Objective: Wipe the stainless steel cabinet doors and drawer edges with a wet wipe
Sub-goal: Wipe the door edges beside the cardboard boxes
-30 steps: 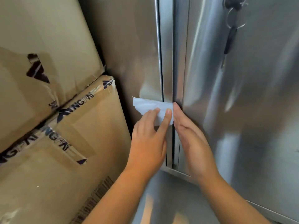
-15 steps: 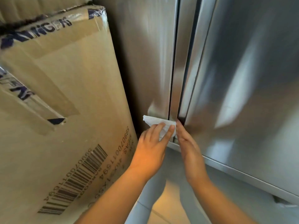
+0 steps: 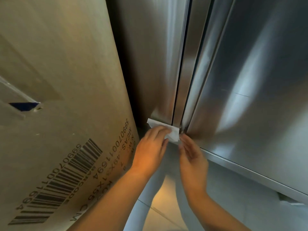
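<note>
A white wet wipe (image 3: 174, 135) lies against the bottom end of the narrow steel strip (image 3: 185, 80) between two stainless steel cabinet doors. My left hand (image 3: 150, 147) presses the wipe there with its fingers; the thumb is hidden. The wipe's corners stick out to the upper left and to the right of the fingers. My right hand (image 3: 193, 157) is held edge-on with straight fingers, its fingertips at the lower corner of the right door (image 3: 258, 80), right beside the wipe. The left door (image 3: 150, 64) rises above my left hand.
A large cardboard box (image 3: 58, 80) with a printed barcode leans close against the left door, leaving a narrow dark gap. A steel rail (image 3: 250, 174) runs under the right door. Tiled floor (image 3: 160, 189) shows below, between my forearms.
Both hands and the wipe slid down the strip between the doors, from mid-height to its bottom end. My view dropped with them, so the keys on the right door are out of sight.
</note>
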